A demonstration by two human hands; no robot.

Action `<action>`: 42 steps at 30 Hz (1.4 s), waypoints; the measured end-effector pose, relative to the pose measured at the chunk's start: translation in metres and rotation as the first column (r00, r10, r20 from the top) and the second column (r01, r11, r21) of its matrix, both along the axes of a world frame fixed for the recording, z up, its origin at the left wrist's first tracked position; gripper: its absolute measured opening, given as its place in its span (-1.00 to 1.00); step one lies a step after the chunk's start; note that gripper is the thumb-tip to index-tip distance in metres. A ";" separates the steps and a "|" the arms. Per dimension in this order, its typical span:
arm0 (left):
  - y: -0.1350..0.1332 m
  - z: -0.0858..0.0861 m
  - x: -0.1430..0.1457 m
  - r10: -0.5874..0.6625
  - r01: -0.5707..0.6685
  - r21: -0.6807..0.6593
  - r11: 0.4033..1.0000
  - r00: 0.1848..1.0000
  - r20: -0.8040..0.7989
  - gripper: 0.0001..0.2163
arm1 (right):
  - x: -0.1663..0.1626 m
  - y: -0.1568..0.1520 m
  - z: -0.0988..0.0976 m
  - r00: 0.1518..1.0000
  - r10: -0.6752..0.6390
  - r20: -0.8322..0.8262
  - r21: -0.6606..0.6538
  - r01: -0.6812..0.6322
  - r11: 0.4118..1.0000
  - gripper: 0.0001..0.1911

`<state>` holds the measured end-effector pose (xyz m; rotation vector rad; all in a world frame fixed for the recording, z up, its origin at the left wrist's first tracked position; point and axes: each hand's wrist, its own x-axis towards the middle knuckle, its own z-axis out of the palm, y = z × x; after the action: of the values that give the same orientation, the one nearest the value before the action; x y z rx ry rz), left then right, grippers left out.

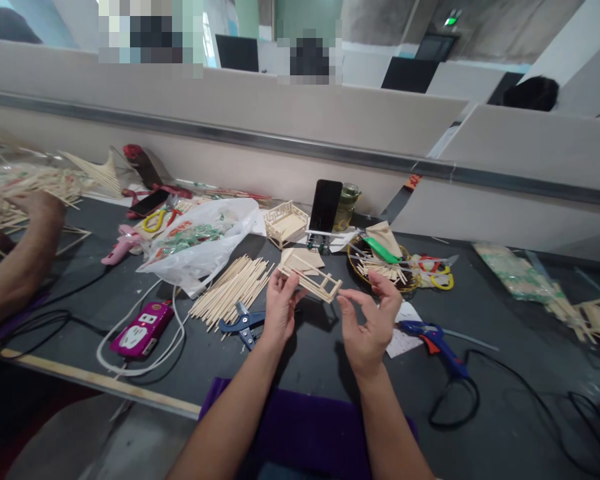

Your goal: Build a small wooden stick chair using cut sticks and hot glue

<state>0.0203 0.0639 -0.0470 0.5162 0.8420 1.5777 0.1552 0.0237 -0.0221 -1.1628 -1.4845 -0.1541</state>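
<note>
My left hand (pixel 279 312) grips a small open frame of pale wooden sticks (pixel 323 288) above the table, fingers wrapped round its left end. At the frame's right corner, my right hand (pixel 369 327) has thumb and index finger nearly together in a pinch. Whether those fingertips touch the frame or hold a tiny piece is too small to tell. Loose wooden sticks (pixel 234 288) lie in a pile to the left. Beside my left wrist is a blue-handled cutter (pixel 244 324). A blue glue gun (pixel 443 348) lies right of my right hand, on a paper's edge.
Behind my hands stand a small wooden stick model (pixel 286 225), a phone (pixel 326 205) and a basket (pixel 409 288) with stick pieces. Left are a plastic bag (pixel 200 243), a purple power strip (pixel 143 329) and a pink glue gun (pixel 123 245). A co-worker's arm (pixel 25 257) works far left.
</note>
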 end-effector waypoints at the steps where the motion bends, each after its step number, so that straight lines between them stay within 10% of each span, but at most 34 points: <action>1: 0.000 0.000 0.001 0.014 -0.014 0.008 1.000 1.000 -0.025 -0.54 | 0.000 0.000 0.000 1.000 -0.010 0.014 -0.002 0.010 1.000 -0.90; 13: -0.002 -0.012 0.012 0.179 -0.104 0.237 0.966 0.928 -0.326 -0.13 | -0.008 0.010 -0.015 0.998 0.044 0.045 -0.150 -0.037 0.988 -0.66; 20: -0.002 -0.016 0.014 0.192 -0.086 0.283 0.955 0.907 -0.374 -0.09 | -0.005 0.001 -0.008 0.960 0.040 -0.276 -0.036 -0.052 0.998 -0.87; 27: 0.008 -0.014 0.009 0.242 -0.171 0.226 0.959 0.910 -0.336 -0.10 | 0.031 0.004 -0.008 0.774 -0.107 -0.624 -0.022 0.119 0.993 -0.58; 34: 0.003 -0.016 0.011 0.214 -0.111 0.244 0.963 0.867 -0.449 -0.14 | 0.021 0.011 -0.022 0.840 -0.086 -0.535 -0.152 0.004 0.988 -0.77; 42: -0.002 -0.018 0.011 0.318 -0.076 0.373 0.925 0.694 -0.646 -0.14 | 0.005 0.000 -0.020 0.987 0.006 -0.158 0.091 0.008 0.996 -0.93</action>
<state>0.0313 0.0614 -0.0648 1.3673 1.2454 1.7443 0.1604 0.0238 -0.0425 -1.0768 -1.3233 -0.1263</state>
